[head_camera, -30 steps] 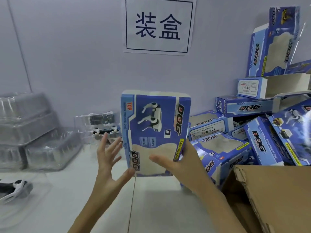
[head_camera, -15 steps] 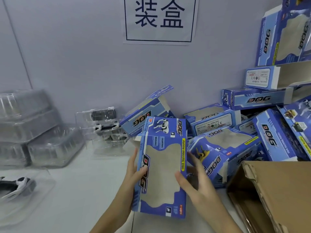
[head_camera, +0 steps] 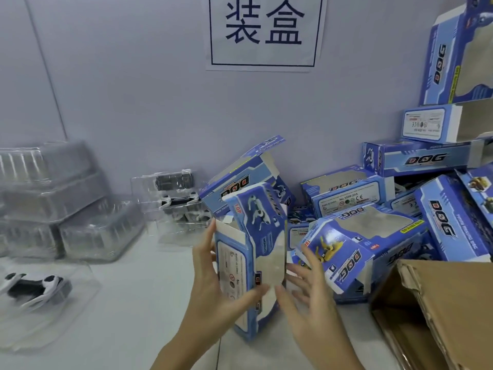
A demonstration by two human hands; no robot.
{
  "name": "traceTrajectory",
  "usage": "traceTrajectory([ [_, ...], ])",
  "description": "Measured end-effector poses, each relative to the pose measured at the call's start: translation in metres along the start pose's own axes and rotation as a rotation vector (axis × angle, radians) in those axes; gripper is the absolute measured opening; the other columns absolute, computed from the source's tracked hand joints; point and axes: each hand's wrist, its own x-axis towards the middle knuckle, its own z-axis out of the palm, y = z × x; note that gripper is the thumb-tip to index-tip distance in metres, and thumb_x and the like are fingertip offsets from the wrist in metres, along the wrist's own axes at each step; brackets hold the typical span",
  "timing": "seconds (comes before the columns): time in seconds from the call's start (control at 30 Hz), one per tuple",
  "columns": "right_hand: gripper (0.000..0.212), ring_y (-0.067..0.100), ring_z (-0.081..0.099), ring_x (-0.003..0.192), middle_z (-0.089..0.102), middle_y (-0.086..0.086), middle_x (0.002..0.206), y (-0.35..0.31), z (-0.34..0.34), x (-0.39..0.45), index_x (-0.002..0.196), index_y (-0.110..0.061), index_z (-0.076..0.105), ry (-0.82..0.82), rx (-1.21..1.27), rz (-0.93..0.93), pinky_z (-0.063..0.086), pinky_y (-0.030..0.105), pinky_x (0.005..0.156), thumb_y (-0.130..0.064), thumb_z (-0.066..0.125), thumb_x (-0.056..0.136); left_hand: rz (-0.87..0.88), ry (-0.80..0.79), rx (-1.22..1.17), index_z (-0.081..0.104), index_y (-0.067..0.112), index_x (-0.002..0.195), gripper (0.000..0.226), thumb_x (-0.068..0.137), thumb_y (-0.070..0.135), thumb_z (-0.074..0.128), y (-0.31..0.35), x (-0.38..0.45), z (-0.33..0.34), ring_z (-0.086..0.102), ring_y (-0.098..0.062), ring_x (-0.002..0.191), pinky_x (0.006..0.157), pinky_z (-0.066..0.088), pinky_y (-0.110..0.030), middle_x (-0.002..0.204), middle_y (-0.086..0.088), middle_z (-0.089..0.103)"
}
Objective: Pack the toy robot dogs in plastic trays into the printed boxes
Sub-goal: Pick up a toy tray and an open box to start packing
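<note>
A: Starting far left, we see a toy robot dog [head_camera: 34, 287] in a clear tray [head_camera: 80, 297] on the counter [head_camera: 128, 311], with stacked empty trays [head_camera: 53, 204] behind it.

B: Hands?

A: Left hand [head_camera: 213, 287] has its grip curled round the upright printed box [head_camera: 253, 260], top flap open. Right hand [head_camera: 306, 297], fingers spread and loose, touches the box's window side.

B: Right of that?

A: We see a box pile [head_camera: 400, 222], then a cardboard carton [head_camera: 440, 303].
</note>
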Motion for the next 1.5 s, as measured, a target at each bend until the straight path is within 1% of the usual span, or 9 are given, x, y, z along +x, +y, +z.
traceTrajectory([
  [0.13, 0.110, -0.011, 0.052, 0.125, 0.049, -0.014, 0.142, -0.004, 0.013, -0.006, 0.156, -0.045, 0.011, -0.057, -0.018, -0.009, 0.046, 0.004, 0.087, -0.036, 0.087, 0.077, 0.071, -0.011, 0.063, 0.026, 0.038, 0.154, 0.098, 0.077, 0.066, 0.081, 0.003, -0.004, 0.004, 0.055, -0.010, 0.123, 0.081, 0.053, -0.009, 0.133, 0.020, 0.051],
  [0.3, 0.137, 0.011, 0.046, 0.135, 0.048, -0.012, 0.141, -0.008, 0.009, -0.004, 0.160, -0.038, 0.018, 0.034, -0.035, -0.027, 0.043, 0.033, 0.107, -0.069, 0.090, 0.048, 0.095, -0.065, 0.073, 0.029, 0.037, 0.156, 0.087, 0.084, 0.047, 0.077, 0.001, 0.007, -0.018, 0.062, -0.022, 0.121, 0.090, 0.056, -0.023, 0.135, 0.013, 0.061],
  [0.53, 0.125, 0.002, 0.054, 0.129, 0.052, -0.017, 0.139, -0.006, -0.007, 0.008, 0.142, -0.061, 0.022, -0.276, 0.091, 0.161, 0.043, 0.036, 0.114, -0.045, 0.103, 0.048, -0.122, -0.223, -0.258, 0.038, 0.020, 0.159, 0.081, 0.094, 0.061, 0.061, -0.015, 0.017, -0.051, 0.060, -0.028, 0.135, 0.092, 0.059, -0.031, 0.150, 0.002, 0.059],
  [0.6, 0.110, -0.012, 0.061, 0.112, 0.057, -0.020, 0.131, -0.004, -0.001, 0.006, 0.132, -0.065, 0.028, -0.281, 0.103, 0.159, 0.051, 0.019, 0.095, -0.030, 0.101, 0.058, -0.155, -0.256, -0.225, 0.040, 0.030, 0.158, 0.065, 0.098, 0.052, 0.053, -0.016, 0.019, -0.049, 0.058, -0.022, 0.137, 0.094, 0.056, -0.022, 0.150, 0.008, 0.059],
  [0.7, 0.097, -0.012, 0.059, 0.103, 0.057, -0.023, 0.122, 0.002, 0.006, 0.007, 0.123, -0.058, 0.037, -0.201, 0.103, 0.122, 0.049, 0.011, 0.078, -0.011, 0.097, 0.064, -0.283, -0.149, -0.114, 0.067, 0.049, 0.131, 0.069, 0.082, 0.091, 0.041, -0.002, 0.034, -0.060, 0.062, -0.007, 0.128, 0.093, 0.053, -0.015, 0.135, 0.019, 0.068],
  [0.83, 0.100, -0.005, 0.057, 0.107, 0.057, -0.017, 0.121, 0.006, 0.013, 0.009, 0.130, -0.043, 0.038, -0.148, 0.107, 0.079, 0.047, 0.020, 0.081, -0.001, 0.096, 0.061, -0.231, 0.178, 0.652, 0.060, 0.036, 0.139, 0.086, 0.080, 0.095, 0.037, -0.010, 0.051, -0.129, 0.044, -0.024, 0.143, 0.113, 0.043, -0.048, 0.146, 0.006, 0.050],
  [1.0, 0.107, -0.002, 0.056, 0.107, 0.056, -0.016, 0.120, 0.005, 0.013, 0.011, 0.138, -0.043, 0.031, -0.168, 0.098, 0.091, 0.049, 0.032, 0.090, -0.005, 0.096, 0.062, -0.832, -0.054, 1.383, 0.001, 0.051, 0.162, 0.112, 0.070, 0.103, 0.037, -0.034, 0.043, -0.217, -0.010, -0.052, 0.156, 0.106, 0.016, -0.088, 0.174, -0.010, -0.015],
  [1.2, 0.096, -0.020, 0.056, 0.102, 0.057, -0.018, 0.118, 0.007, 0.009, 0.010, 0.126, -0.051, 0.034, -0.196, 0.049, 0.090, 0.051, 0.009, 0.066, -0.013, 0.097, 0.064, -0.921, -0.129, 1.438, 0.017, 0.051, 0.160, 0.073, 0.098, 0.067, 0.052, -0.057, 0.034, -0.214, 0.011, -0.054, 0.153, 0.111, 0.021, -0.084, 0.172, -0.012, 0.009],
  [1.5, 0.089, -0.031, 0.050, 0.102, 0.056, -0.022, 0.120, 0.009, 0.006, 0.010, 0.124, -0.051, 0.037, -0.221, 0.061, 0.115, 0.050, 0.002, 0.067, -0.014, 0.096, 0.067, -0.442, -0.046, 1.251, 0.039, 0.030, 0.153, 0.044, 0.110, 0.031, 0.046, -0.024, 0.034, -0.142, 0.051, -0.037, 0.128, 0.093, 0.052, -0.049, 0.141, -0.009, 0.047],
])
